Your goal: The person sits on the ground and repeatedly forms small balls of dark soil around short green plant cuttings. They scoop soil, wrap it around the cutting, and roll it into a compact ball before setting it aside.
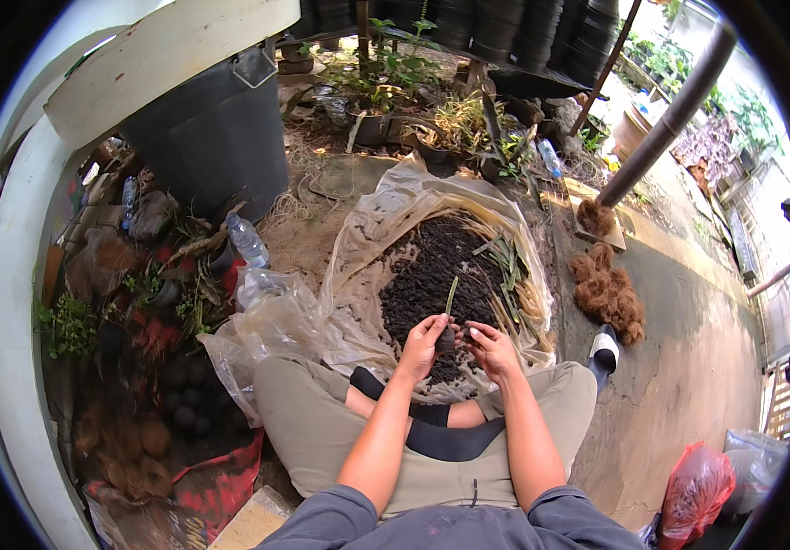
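My left hand [422, 345] pinches a green leaf cutting [451, 295] that stands upright, with a dark clump of soil [445, 339] at its lower end. Close beside it on the right, the fingers of my right hand [491, 349] are bent near the clump; whether they hold a bit of soil cannot be made out. Below both hands a heap of dark soil [429, 265] lies on a crumpled clear plastic sheet [360, 240]. More cut green leaves [507, 265] and dry, straw-like strips rest along the heap's right side.
Brown fibre clumps [608, 292] lie on the concrete at right, near a dark pole [670, 117]. Left are a plastic bottle [247, 240], a large dark bin [216, 130] and a pile of dark balls [185, 405]. A red plastic bag [697, 488] sits lower right.
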